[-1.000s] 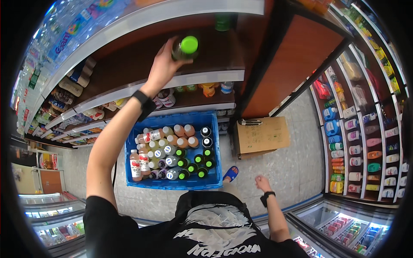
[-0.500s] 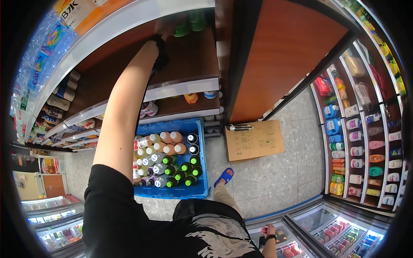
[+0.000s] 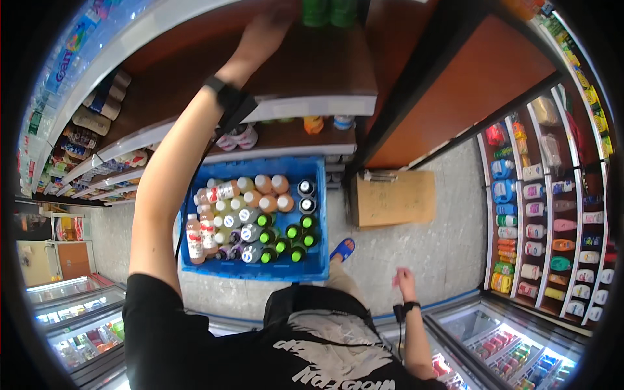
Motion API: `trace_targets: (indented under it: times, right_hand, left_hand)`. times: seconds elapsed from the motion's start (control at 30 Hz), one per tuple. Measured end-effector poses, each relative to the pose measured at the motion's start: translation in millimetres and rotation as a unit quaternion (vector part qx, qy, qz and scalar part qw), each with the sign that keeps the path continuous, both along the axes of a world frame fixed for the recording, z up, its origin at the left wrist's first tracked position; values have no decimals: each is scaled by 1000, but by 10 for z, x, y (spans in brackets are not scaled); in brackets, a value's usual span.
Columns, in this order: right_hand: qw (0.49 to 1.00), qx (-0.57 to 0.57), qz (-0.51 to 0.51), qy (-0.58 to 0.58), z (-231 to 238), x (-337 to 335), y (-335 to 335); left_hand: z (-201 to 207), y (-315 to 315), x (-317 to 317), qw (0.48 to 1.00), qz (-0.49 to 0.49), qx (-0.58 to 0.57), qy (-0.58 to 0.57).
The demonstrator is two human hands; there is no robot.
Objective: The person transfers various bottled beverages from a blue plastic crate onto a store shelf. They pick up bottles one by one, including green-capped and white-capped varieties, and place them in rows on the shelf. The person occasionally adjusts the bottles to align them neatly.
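My left arm reaches up into a dark brown shelf (image 3: 312,71). On that shelf my left hand (image 3: 260,42) is beside two green bottles (image 3: 328,12), with a gap between them. Its fingers are blurred and dim, so whether they hold anything is unclear. My right hand (image 3: 404,281) hangs low over the floor near the freezer, empty, its fingers loosely bent and apart. Below the shelf sits a blue crate (image 3: 318,257) of upright drink bottles: pink ones (image 3: 263,183) with white caps, several green-capped ones (image 3: 281,246) and two dark ones (image 3: 307,206). Some pink bottles lie on their sides.
A flattened cardboard box (image 3: 396,198) with a box cutter (image 3: 380,175) on it lies right of the crate. A brown panel (image 3: 455,84) rises behind it. Shelves of bottles (image 3: 536,188) line the right, and glass-topped freezers (image 3: 468,325) stand close behind me.
My left hand is farther left of the green bottles, with more of it showing. My right arm is more extended, its hand farther forward from the freezer. The whole view has shifted.
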State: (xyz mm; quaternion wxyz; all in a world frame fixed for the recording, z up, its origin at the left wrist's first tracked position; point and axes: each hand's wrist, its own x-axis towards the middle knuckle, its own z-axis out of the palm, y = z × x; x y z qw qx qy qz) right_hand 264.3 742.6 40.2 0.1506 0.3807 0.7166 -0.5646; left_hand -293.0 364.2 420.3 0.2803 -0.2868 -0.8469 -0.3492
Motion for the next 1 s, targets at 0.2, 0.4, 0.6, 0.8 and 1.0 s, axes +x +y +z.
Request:
trace_targets:
  times: [0.2, 0.4, 0.6, 0.8, 1.0]
  right_hand:
    - [962, 113, 160, 188, 739, -1162, -1255]
    - [862, 138, 429, 232, 942, -1725, -2630]
    - [751, 342, 538, 170, 180, -1922, -3454]
    - [718, 356, 594, 68, -479, -2115, -3564]
    - [764, 311, 534, 186, 141, -2367, -3375]
  left_hand:
    - [-598, -779, 2408, 945, -137, -50, -294]
    - [-2200, -2033, 4218, 827, -77, -167, -531]
    - [-2128, -2355, 5022, 822, 48, -70, -563]
    - [-1876, -2560, 5373, 814, 127, -11, -567]
    - [-2027, -2724, 5506, 805, 117, 5, -581]
